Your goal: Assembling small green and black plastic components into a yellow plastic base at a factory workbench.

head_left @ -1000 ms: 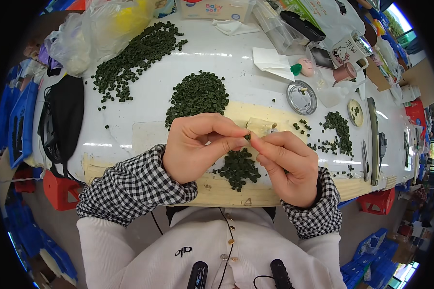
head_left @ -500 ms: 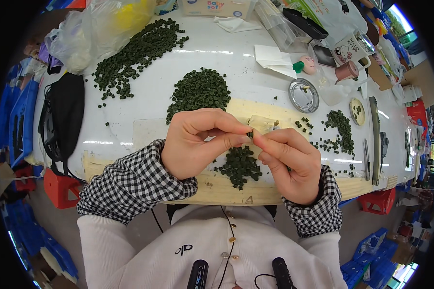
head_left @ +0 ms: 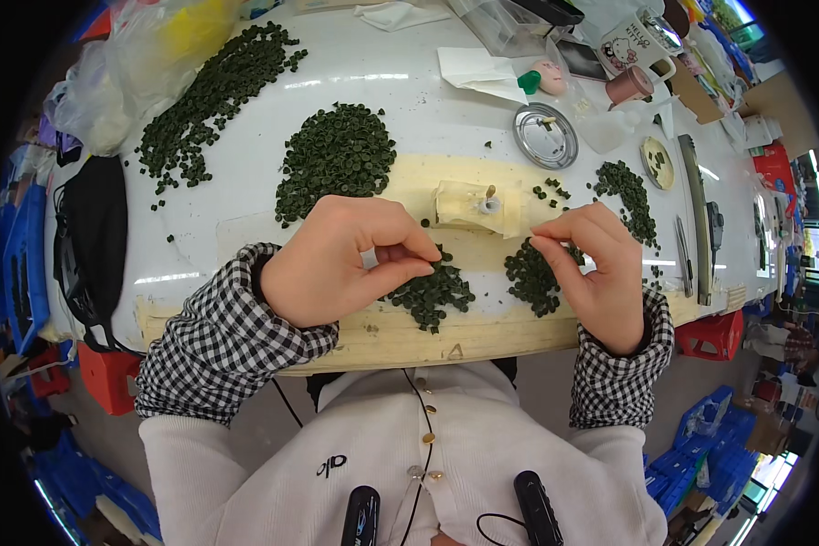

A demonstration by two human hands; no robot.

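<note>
My left hand (head_left: 341, 259) is pinched, thumb and forefinger together, at the near pile of small dark green round pieces (head_left: 435, 296). Whether a piece sits between those fingertips is hard to see. My right hand (head_left: 599, 273) also pinches, its tips just right of a block wrapped in cream tape (head_left: 460, 204); anything in them is too small to make out. From the block rises a short peg (head_left: 490, 206). Another small pile of green pieces (head_left: 530, 278) lies beside my right fingers, partly behind them. Beyond my left hand is a larger heap of green pieces (head_left: 337, 155).
More green pieces (head_left: 214, 96) spread at the far left, beside a clear plastic bag (head_left: 146, 73) and a black bag (head_left: 93, 232). At right lie a round metal lid (head_left: 544, 136), a shallow dish (head_left: 657, 164), tweezers (head_left: 682, 255) and a white mug (head_left: 632, 45).
My hands have parted from their meeting point around a small green piece: the left moved left, the right moved right. The taped block and right-hand small pile now show between them. The view has shifted.
</note>
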